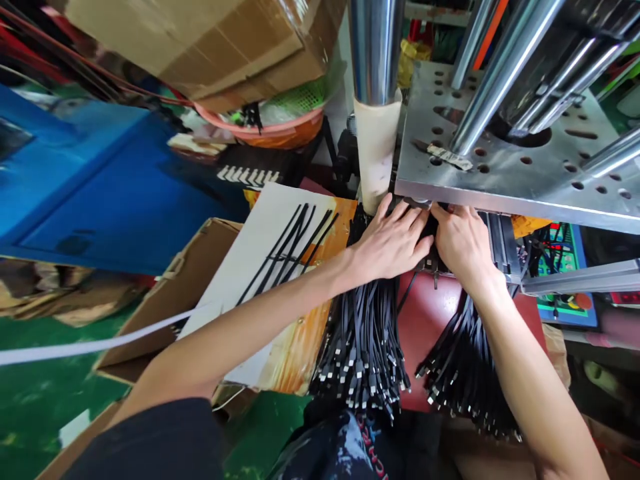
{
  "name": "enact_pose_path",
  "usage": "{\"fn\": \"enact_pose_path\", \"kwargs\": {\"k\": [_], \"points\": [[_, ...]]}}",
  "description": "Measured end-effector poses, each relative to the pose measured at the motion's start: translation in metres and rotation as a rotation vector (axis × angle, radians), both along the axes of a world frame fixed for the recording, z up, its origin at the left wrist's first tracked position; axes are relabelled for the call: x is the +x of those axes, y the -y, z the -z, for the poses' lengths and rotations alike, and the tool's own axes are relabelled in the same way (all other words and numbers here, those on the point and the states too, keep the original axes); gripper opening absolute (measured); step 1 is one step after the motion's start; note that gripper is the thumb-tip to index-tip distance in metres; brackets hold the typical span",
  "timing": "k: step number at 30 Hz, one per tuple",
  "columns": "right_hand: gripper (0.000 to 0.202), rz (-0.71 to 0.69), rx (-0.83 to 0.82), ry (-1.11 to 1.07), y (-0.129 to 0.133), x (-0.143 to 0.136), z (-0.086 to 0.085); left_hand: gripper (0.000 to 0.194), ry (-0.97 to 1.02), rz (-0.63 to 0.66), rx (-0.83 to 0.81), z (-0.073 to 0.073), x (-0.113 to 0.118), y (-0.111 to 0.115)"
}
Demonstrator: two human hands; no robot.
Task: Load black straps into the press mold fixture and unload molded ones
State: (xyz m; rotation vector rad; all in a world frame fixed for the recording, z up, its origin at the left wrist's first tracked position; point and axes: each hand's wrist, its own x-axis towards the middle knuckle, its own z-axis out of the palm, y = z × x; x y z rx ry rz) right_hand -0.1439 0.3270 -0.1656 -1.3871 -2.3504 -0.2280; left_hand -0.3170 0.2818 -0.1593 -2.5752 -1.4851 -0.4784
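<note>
My left hand [393, 241] lies palm down with its fingers spread on dark parts at the front edge of the metal press plate [500, 180]. Close to its right, my right hand [463, 243] is bent over the same dark fixture, its fingertips hidden beneath the plate edge. A thick bunch of black cables [363, 340] with silver connector ends hangs below my left hand. Under my right forearm is another bunch of black cables [467, 367]. Several black cables [287, 253] lie on a white sheet [265, 207] to the left.
Steel columns [377, 53] rise around the press. A large cardboard box [210, 47] sits over a pink basket [290, 130] at the upper left. A blue machine [100, 187] and an open carton [195, 267] are on the left; a green control panel [563, 267] is on the right.
</note>
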Motion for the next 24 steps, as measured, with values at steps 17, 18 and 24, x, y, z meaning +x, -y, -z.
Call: {"fn": "enact_pose_path", "kwargs": {"k": [17,18,24], "points": [[0.043,0.42,-0.203,-0.082,0.192,0.093,0.065,0.033,0.088,-0.409,-0.36,0.017,-0.043,0.126],[0.043,0.414,-0.244,-0.101,0.199,0.1,0.076,0.032,0.145,-0.41,-0.417,0.019,-0.045,0.13],[0.045,0.519,-0.413,-0.535,0.191,0.113,0.083,0.033,0.829,-0.363,-0.786,0.008,-0.046,0.127]]}}
